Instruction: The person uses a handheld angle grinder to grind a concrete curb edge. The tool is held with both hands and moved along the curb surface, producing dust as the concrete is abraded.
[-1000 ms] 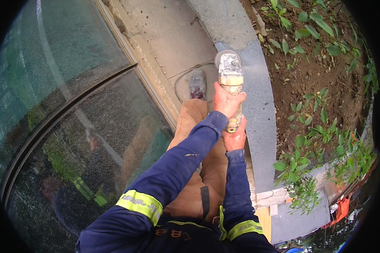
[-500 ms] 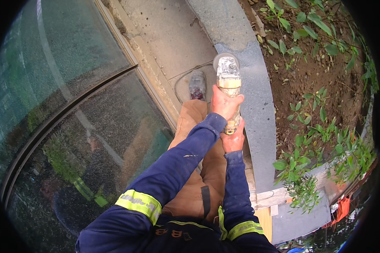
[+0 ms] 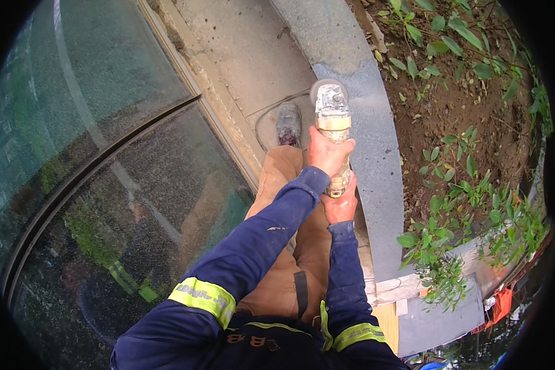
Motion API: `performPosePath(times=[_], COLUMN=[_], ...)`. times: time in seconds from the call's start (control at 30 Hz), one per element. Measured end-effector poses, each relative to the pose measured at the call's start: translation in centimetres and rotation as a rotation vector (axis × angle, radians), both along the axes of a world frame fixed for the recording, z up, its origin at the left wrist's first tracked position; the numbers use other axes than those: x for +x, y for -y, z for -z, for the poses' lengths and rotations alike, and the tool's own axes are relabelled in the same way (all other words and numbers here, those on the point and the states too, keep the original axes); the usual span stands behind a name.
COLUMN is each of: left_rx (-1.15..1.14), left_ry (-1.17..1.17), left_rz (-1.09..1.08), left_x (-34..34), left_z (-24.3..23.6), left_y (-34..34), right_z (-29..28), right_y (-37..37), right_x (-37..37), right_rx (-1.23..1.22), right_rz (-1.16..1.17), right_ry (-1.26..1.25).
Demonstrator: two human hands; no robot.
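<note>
Both of my hands are closed on a dusty angle grinder (image 3: 334, 121) whose body points away from me. My left hand (image 3: 328, 152) wraps the middle of its body, just behind the yellowish collar. Behind it, my right hand (image 3: 341, 202) grips the rear end of the tool. The round disc (image 3: 320, 87) at the grinder's head lies over the inner edge of a curved grey stone kerb (image 3: 376, 148). From this view I cannot tell whether the disc touches the stone. A darker, smoother grey surface starts near the disc and runs toward me, with paler stone beyond.
A large dusty glass pane (image 3: 166, 197) with a dark frame bar stands on the left. Concrete paving (image 3: 253, 49) and my dusty shoe (image 3: 288, 125) lie between glass and kerb. A thin cable (image 3: 259, 120) curves on the paving. Soil (image 3: 450, 117) with leafy plants borders the right.
The grinder's head has shifted very slightly left and toward me. Both hands keep the same grip, and the rest looks unchanged.
</note>
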State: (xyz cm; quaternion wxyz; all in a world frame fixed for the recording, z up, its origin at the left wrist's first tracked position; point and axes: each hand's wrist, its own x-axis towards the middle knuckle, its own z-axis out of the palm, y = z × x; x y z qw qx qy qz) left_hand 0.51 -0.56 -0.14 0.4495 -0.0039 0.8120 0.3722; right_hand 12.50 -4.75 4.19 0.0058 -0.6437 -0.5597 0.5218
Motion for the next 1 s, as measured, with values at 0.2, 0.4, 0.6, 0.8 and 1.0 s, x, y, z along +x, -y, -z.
performPosePath(times=[0.2, 0.4, 0.6, 0.8, 1.0], left_rx=[0.041, 0.048, -0.01, 0.03, -0.006], left_ry=[-0.002, -0.029, 0.037, -0.034, 0.03], left_rz=[-0.017, -0.028, 0.052, 0.001, 0.025], left_x=[-1.2, 0.5, 1.3, 0.4, 2.0], left_z=[-0.4, 0.5, -1.4, 0.6, -0.9], left_y=[-1.4, 0.8, -1.7, -0.6, -0.2], right_z=[0.8, -0.2, 0.5, 1.2, -0.2], right_y=[-0.6, 0.8, 0.0, -0.1, 0.6], right_x=[-1.3, 0.0, 1.2, 0.6, 1.9], right_rx=[-0.007, -0.03, 0.033, -0.014, -0.029], right_rz=[0.033, 0.002, 0.054, 0.033, 0.04], right_ry=[0.027, 0.032, 0.046, -0.003, 0.046])
